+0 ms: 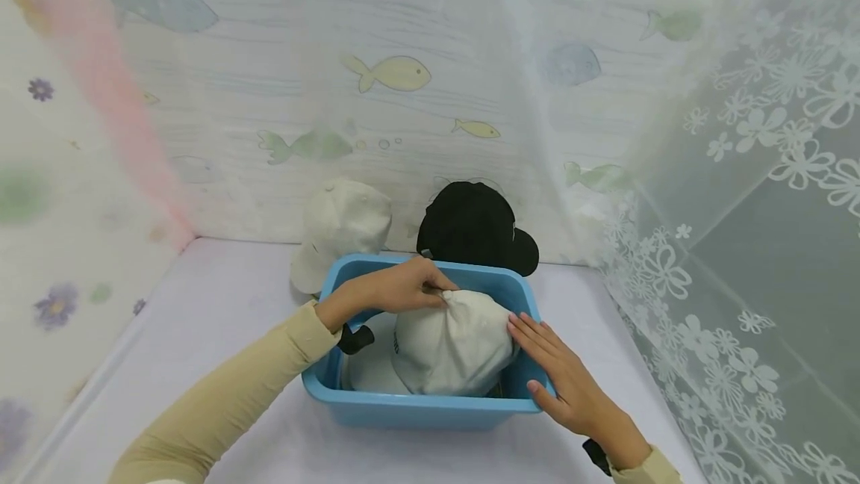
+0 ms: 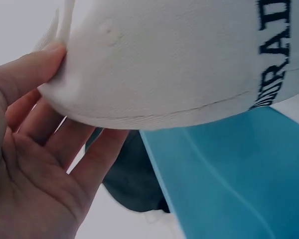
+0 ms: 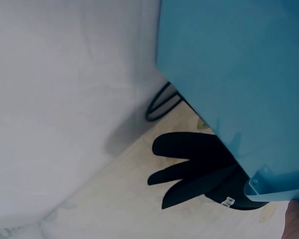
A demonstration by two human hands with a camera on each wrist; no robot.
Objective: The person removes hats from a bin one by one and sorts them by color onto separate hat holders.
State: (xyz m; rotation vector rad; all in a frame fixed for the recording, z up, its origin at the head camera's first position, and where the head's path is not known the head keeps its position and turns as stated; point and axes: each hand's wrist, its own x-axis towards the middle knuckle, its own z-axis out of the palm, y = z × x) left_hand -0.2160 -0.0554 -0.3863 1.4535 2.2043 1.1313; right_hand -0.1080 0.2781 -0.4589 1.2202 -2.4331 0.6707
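Sleeves (image 1: 228, 394) flank a tub (image 1: 423, 414) with a cap (image 1: 463, 346) inside, between left hand (image 1: 411, 284) and right hand (image 1: 567, 379). The left pinches the cap's edge; the right, fingers straight, lies across the rim. A light pinch should avoid creases while the right steadies the tub.

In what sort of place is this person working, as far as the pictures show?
Probably an indoor space screened off with fabric: a white-covered surface lies before a fish-printed backdrop, and a sheer floral curtain hangs at the head view's right. The room itself cannot be told.
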